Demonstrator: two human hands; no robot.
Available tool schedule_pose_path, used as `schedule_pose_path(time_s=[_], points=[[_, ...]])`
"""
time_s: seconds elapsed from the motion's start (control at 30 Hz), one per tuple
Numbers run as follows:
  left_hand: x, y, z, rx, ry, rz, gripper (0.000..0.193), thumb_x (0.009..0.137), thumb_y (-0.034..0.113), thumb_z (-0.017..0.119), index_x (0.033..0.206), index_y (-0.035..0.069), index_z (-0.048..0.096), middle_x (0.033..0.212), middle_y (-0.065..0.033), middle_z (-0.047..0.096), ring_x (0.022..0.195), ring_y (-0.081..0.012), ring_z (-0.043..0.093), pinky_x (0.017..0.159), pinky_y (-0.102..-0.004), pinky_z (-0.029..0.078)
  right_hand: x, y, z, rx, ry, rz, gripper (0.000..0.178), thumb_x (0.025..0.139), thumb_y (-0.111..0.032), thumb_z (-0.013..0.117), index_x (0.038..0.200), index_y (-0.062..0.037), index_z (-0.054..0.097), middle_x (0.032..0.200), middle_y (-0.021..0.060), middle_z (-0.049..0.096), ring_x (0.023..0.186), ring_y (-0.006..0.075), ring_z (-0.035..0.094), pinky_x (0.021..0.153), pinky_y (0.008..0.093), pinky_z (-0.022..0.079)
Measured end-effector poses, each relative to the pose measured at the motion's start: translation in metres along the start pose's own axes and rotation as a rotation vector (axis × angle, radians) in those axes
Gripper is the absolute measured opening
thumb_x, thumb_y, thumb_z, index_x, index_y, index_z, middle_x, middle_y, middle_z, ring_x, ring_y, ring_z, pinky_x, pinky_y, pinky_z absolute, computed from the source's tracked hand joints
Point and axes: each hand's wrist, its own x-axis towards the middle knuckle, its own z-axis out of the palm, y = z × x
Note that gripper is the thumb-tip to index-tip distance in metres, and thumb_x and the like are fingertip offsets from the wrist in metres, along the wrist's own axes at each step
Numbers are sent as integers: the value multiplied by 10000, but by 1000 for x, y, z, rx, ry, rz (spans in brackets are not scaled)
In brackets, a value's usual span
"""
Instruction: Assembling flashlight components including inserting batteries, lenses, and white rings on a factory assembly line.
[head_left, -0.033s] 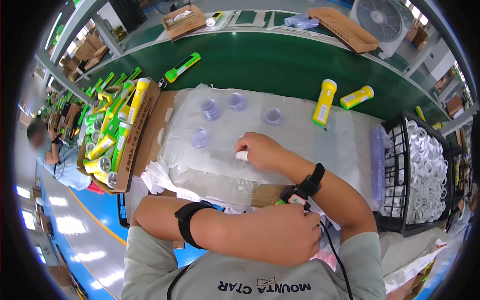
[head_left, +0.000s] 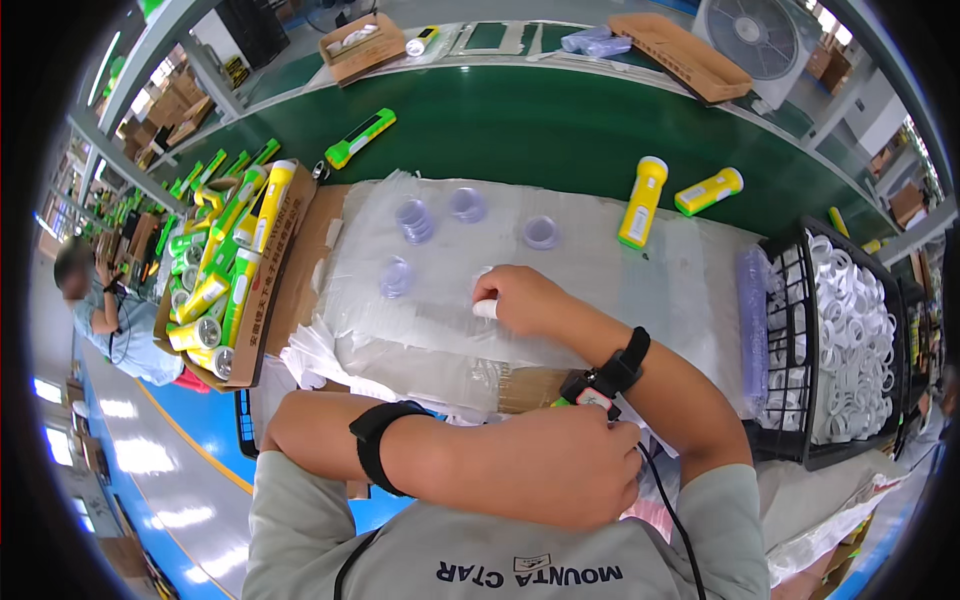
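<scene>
My right hand [head_left: 520, 300] rests low over the white-covered work surface [head_left: 640, 320], fingers curled inward. A white wrap [head_left: 485, 308] covers one of its digits, and what lies under the fingers is hidden. Beyond it lie clear round plastic discs, among them a stack [head_left: 414, 221], one at the back [head_left: 466, 205], one to the right [head_left: 541, 232] and one nearer [head_left: 396, 277]. My left forearm crosses in front of my body. My left hand [head_left: 575, 470] is closed beside the black strap [head_left: 605, 380] on my right wrist; its grip is hidden.
A carton [head_left: 285, 270] of yellow-green flashlights stands left. Two flashlights [head_left: 643, 203] [head_left: 709, 191] lie back right, another [head_left: 360, 138] back left, by a green belt [head_left: 500, 120]. At right, a black basket [head_left: 790, 350] holds white rings [head_left: 850, 340]. A person [head_left: 110, 310] works far left.
The bench and its things sit slightly further left in the picture. Both hands keep the same pose.
</scene>
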Motion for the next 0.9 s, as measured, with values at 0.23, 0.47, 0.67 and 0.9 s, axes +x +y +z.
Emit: schedule_pose_path(time_s=[0.23,0.47,0.67,0.9], points=[[39,-25,-6,-41,-26,-128,151,697,173,585,813,87,539,660,-25,498,634,-159,502,471,-276,393,-85,31,-64,503,346,394,188,859,-188,570,949,-26,544,816,90,634,755,208,616,699,339,474],[62,-88,36,-422,236,-376,379,680,207,696,1019,104,562,768,-72,576,725,-261,595,564,-333,468,-166,42,-26,942,768,-168,165,948,-226,440,1015,-76,439,1017,38,518,914,92,493,775,259,428],[55,-98,39,-478,385,-174,311,598,144,710,881,98,591,862,-58,583,764,-282,581,660,-355,480,-125,29,1,899,886,-340,101,942,-116,427,1036,-91,398,915,13,478,860,74,468,739,245,410],[34,-87,72,-156,439,-305,286,654,121,641,929,45,629,1084,-133,600,996,-362,592,879,-435,483,-115,36,5,1007,953,-295,143,880,-5,431,997,-79,395,855,3,472,831,68,445,730,245,402]])
